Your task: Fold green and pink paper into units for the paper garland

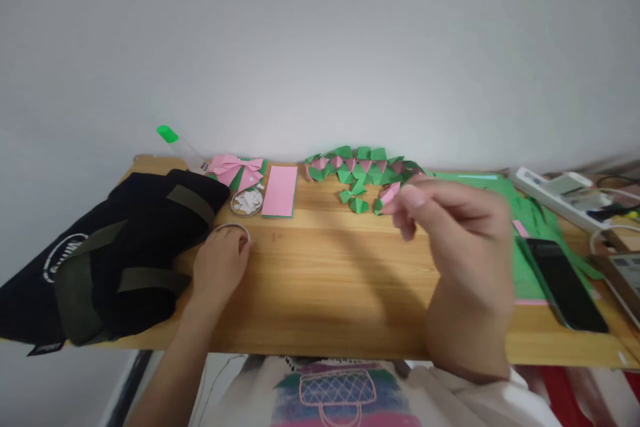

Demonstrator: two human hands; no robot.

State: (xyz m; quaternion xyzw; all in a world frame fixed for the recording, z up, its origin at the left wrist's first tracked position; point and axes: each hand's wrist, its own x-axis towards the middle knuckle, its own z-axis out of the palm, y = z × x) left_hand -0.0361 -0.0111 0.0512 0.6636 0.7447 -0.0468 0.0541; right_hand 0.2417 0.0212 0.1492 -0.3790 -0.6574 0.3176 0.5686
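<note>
My left hand (220,263) rests at the left of the wooden table, fingers curled down over a round thing with a thin pale rim (243,227). Its fingertips are hidden. Raised over the table's right half, my right hand (463,247) has thumb and forefinger pressed together; whatever is between them, if anything, cannot be made out. Just beyond those fingertips shows a pink and green folded paper piece (389,195), partly covered by the hand. Small green folded pieces (358,204) lie left of it. Behind them stretches a chain of green and pink folded paper (365,167).
A dark bag (135,240) covers the left end. Near it are a round dish of white scraps (247,201), pink paper strips (235,168), a pink paper stack (280,191) and a green-capped tube (180,143). Rightward lie green sheets (530,273), a phone (567,285) and a power strip (560,193).
</note>
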